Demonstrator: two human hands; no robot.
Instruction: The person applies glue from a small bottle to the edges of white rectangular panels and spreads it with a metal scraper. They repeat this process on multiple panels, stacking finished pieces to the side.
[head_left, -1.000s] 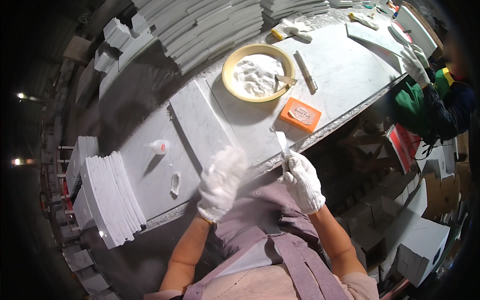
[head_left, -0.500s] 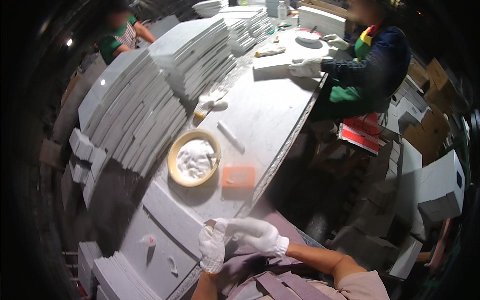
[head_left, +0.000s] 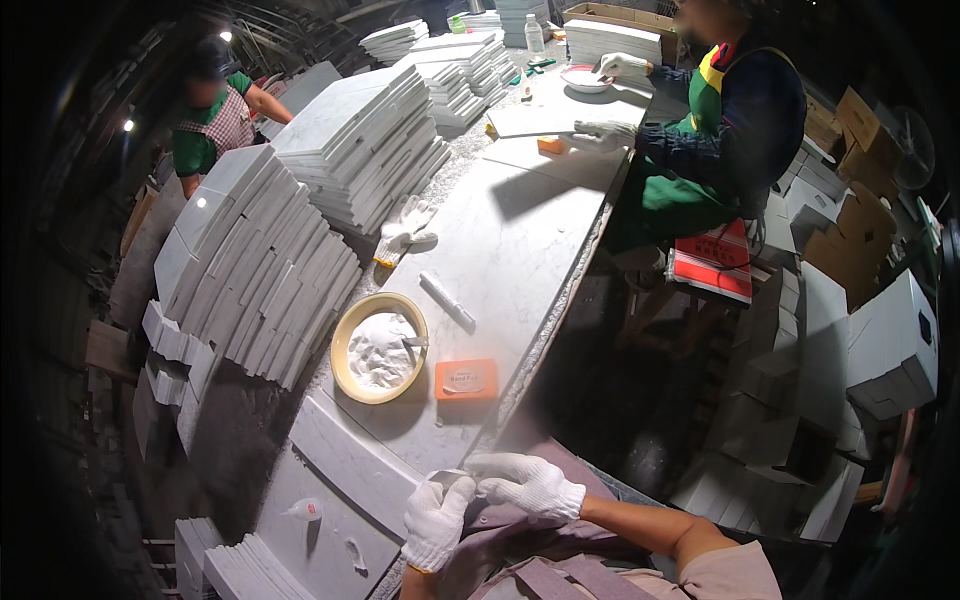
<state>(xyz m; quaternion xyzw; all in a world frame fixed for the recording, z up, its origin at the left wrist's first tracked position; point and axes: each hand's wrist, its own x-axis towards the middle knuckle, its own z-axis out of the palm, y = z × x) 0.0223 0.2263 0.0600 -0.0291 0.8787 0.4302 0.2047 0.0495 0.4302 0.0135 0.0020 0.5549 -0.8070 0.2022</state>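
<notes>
My left hand (head_left: 436, 522) and my right hand (head_left: 530, 487), both in white knit gloves, meet in front of my body at the near table edge. The fingers of both hands are bent together around a small thin piece that the gloves mostly hide. Just beyond them lies a white marble slab (head_left: 345, 464) with a long straight edge. Farther up the table stand a cream bowl (head_left: 340, 372) of white powder with a spatula (head_left: 412, 342) in it, an orange hand pad (head_left: 466, 379) and a white capped tube (head_left: 447, 299).
Stacked white tiles (head_left: 250, 265) line the left side. A pair of gloves (head_left: 404, 232) lies near them. A small white bottle (head_left: 302, 511) rests at the near left. Across the table, a gloved co-worker (head_left: 745, 130) sits by a red-rimmed bowl (head_left: 588, 80); another person (head_left: 215, 125) stands behind the stacks.
My view has shifted slightly. My hands stay together, with the fingers in a slightly different grip. The seated co-worker's far hand has moved to the red-rimmed bowl; an orange block now shows by the nearer hand.
</notes>
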